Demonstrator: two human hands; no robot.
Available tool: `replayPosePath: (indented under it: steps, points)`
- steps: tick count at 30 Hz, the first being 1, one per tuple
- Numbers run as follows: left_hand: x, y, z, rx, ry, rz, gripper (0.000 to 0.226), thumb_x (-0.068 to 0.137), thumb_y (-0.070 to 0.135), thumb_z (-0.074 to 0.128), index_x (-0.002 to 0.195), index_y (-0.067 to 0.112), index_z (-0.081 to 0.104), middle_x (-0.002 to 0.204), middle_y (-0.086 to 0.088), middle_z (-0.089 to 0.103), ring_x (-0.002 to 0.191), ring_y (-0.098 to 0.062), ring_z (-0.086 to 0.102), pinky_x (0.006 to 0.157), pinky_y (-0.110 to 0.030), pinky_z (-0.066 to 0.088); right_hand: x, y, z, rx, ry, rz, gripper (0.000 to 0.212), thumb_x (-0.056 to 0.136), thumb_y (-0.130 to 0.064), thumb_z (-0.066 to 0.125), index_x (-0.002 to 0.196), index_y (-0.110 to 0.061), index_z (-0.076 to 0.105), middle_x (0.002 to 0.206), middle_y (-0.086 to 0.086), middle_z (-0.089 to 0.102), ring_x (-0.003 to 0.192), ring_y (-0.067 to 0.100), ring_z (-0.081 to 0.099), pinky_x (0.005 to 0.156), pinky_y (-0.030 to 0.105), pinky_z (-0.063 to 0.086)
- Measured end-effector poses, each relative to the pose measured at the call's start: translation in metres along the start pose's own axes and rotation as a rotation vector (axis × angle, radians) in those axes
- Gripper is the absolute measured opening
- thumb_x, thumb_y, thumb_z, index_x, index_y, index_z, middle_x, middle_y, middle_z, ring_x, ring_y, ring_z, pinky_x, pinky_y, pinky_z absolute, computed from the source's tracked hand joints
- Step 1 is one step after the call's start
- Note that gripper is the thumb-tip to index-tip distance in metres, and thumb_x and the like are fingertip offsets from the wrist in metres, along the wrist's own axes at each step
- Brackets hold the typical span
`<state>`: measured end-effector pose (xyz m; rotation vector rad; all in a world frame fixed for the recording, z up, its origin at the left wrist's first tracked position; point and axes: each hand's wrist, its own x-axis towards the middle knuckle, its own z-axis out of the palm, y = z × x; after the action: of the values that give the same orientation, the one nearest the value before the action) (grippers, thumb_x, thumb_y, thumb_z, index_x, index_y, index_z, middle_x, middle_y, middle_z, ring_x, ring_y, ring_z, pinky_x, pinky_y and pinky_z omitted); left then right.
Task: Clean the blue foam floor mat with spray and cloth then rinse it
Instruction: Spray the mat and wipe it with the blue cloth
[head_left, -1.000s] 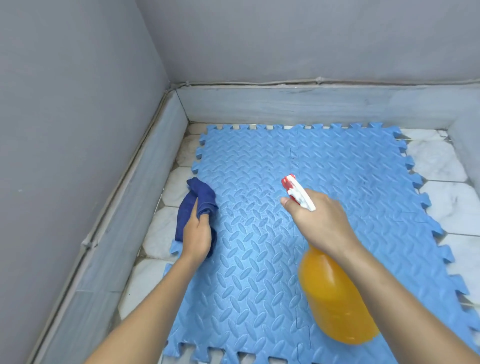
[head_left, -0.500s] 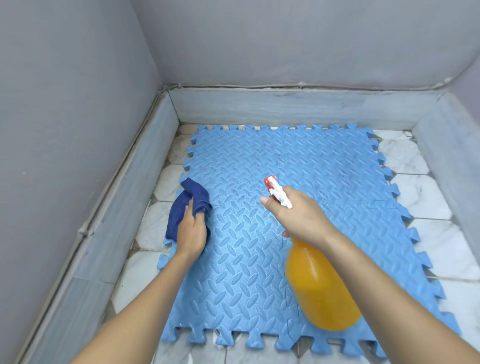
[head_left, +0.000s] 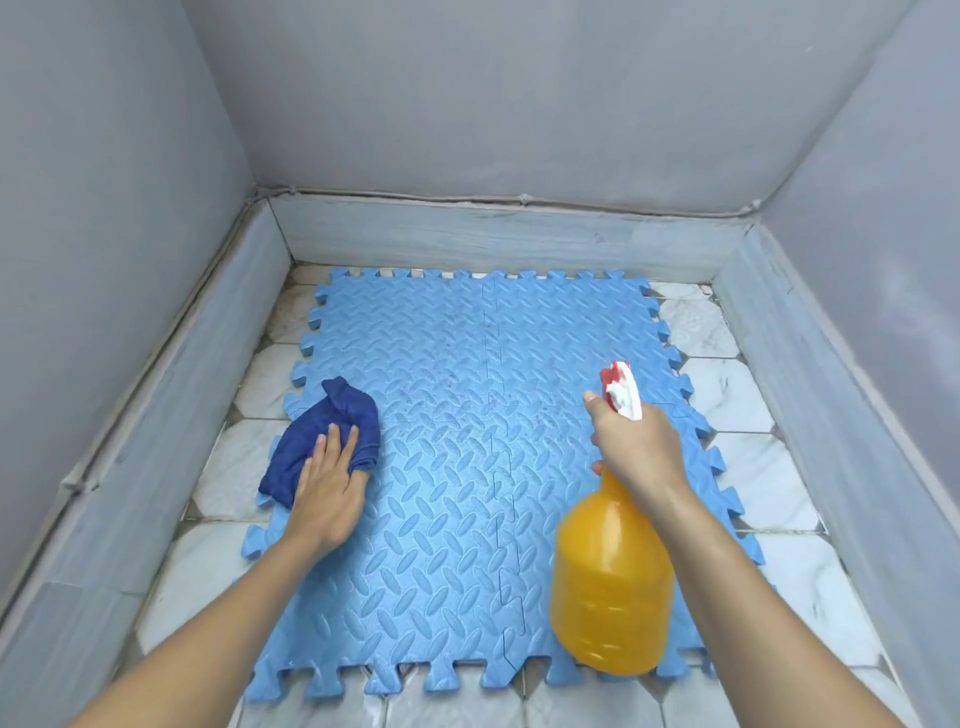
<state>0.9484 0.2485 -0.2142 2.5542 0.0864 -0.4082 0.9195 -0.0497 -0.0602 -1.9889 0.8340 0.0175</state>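
From my head camera, the blue foam mat (head_left: 441, 467) lies flat on the white tiled floor (head_left: 748, 395), filling the middle of the view; it is made of interlocking squares with toothed puzzle edges and a raised diamond-plate pattern, and its far half around 12 o'clock looks faintly darker and speckled. My left hand (head_left: 327, 483) rests at about 9 o'clock on the mat's left edge, fingers fairly straight and pressed flat on a crumpled dark blue cloth (head_left: 322, 441), which partly overhangs the mat onto the tiles. My right hand (head_left: 636, 447) is at about 3 o'clock, held above the mat, its fingers curled around the neck of an orange spray bottle (head_left: 610, 587); my forefinger reaches forward beside the red and white nozzle (head_left: 621, 389), which points toward 12 o'clock. A grey marble skirting (head_left: 493, 239) runs around the floor below the grey walls (head_left: 467, 93).
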Motion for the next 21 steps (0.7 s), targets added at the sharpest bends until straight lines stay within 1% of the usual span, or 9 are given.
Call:
replayPosePath:
  steps: [3, 4, 6, 8, 12, 15, 17, 19, 21]
  points:
    - [0.0, -0.002, 0.002, 0.045, 0.021, 0.029, 0.054, 0.103, 0.032, 0.019, 0.152, 0.025, -0.002, 0.161, 0.001, -0.012, 0.147, -0.012, -0.015, 0.119, -0.034, -0.007, 0.003, 0.007, -0.008, 0.024, 0.058, 0.007, 0.037, 0.091, -0.042, 0.059, 0.068, -0.014, 0.054, 0.065, 0.004, 0.06, 0.059, 0.026, 0.064, 0.072, 0.043, 0.059]
    - [0.001, -0.003, 0.004, 0.063, 0.027, 0.036, 0.055, 0.103, 0.032, 0.02, 0.153, 0.024, -0.003, 0.161, 0.001, -0.012, 0.146, -0.012, -0.015, 0.119, -0.034, -0.007, 0.005, 0.008, -0.011, 0.029, 0.068, 0.008, 0.036, 0.09, -0.043, 0.06, 0.07, -0.014, 0.055, 0.066, 0.004, 0.06, 0.056, 0.023, 0.062, 0.074, 0.046, 0.059]
    - [0.0, -0.004, 0.006, 0.101, 0.046, 0.047, 0.056, 0.103, 0.032, 0.021, 0.152, 0.023, -0.004, 0.16, 0.0, -0.013, 0.146, -0.012, -0.015, 0.119, -0.035, -0.007, 0.007, 0.009, -0.016, 0.047, 0.067, 0.012, 0.035, 0.089, -0.044, 0.062, 0.073, -0.014, 0.057, 0.071, 0.006, 0.061, 0.055, 0.019, 0.059, 0.073, 0.047, 0.06]
    - [0.001, -0.005, 0.008, 0.145, 0.064, 0.054, 0.058, 0.103, 0.033, 0.022, 0.153, 0.022, -0.005, 0.16, -0.001, -0.013, 0.147, -0.014, -0.015, 0.119, -0.035, -0.007, 0.006, 0.011, -0.018, 0.051, 0.055, 0.028, 0.033, 0.089, -0.044, 0.062, 0.075, -0.015, 0.057, 0.078, 0.011, 0.065, 0.058, 0.019, 0.06, 0.073, 0.047, 0.06]
    - [-0.001, -0.003, 0.009, 0.196, 0.081, 0.057, 0.061, 0.102, 0.034, 0.025, 0.153, 0.02, -0.006, 0.16, -0.004, -0.013, 0.147, -0.016, -0.015, 0.118, -0.036, -0.007, 0.002, 0.014, -0.016, -0.009, 0.01, 0.021, 0.034, 0.09, -0.042, 0.06, 0.074, -0.012, 0.058, 0.079, 0.013, 0.066, 0.063, 0.023, 0.062, 0.066, 0.039, 0.059]
    - [-0.001, -0.001, 0.006, 0.196, 0.049, 0.053, 0.062, 0.101, 0.034, 0.024, 0.153, 0.019, -0.006, 0.16, -0.004, -0.015, 0.147, -0.016, -0.017, 0.119, -0.037, -0.008, -0.002, 0.011, -0.013, -0.015, -0.022, -0.014, 0.044, 0.089, -0.043, 0.062, 0.089, 0.0, 0.062, 0.08, 0.014, 0.064, 0.064, 0.021, 0.061, 0.066, 0.04, 0.059]
    - [-0.001, -0.001, 0.005, 0.188, 0.023, 0.048, 0.062, 0.101, 0.034, 0.023, 0.153, 0.02, -0.007, 0.16, -0.004, -0.016, 0.146, -0.016, -0.018, 0.119, -0.037, -0.009, -0.005, 0.008, -0.011, -0.024, -0.059, -0.029, 0.046, 0.089, -0.045, 0.063, 0.096, 0.001, 0.062, 0.083, 0.016, 0.063, 0.065, 0.02, 0.059, 0.064, 0.037, 0.058]
    - [-0.001, -0.003, 0.003, 0.182, 0.003, 0.046, 0.062, 0.101, 0.034, 0.023, 0.153, 0.021, -0.007, 0.16, -0.004, -0.017, 0.146, -0.017, -0.018, 0.119, -0.037, -0.009, -0.009, 0.007, -0.009, -0.059, -0.098, -0.042, 0.044, 0.089, -0.044, 0.062, 0.097, -0.001, 0.063, 0.091, 0.02, 0.068, 0.066, 0.021, 0.061, 0.064, 0.037, 0.057]
    - [0.0, -0.003, 0.001, 0.162, -0.014, 0.047, 0.06, 0.101, 0.033, 0.023, 0.153, 0.021, -0.006, 0.16, -0.003, -0.017, 0.147, -0.017, -0.017, 0.119, -0.037, -0.009, -0.014, 0.006, -0.005, -0.109, -0.128, -0.063, 0.046, 0.09, -0.044, 0.06, 0.096, 0.002, 0.062, 0.088, 0.019, 0.068, 0.064, 0.023, 0.062, 0.064, 0.037, 0.056]
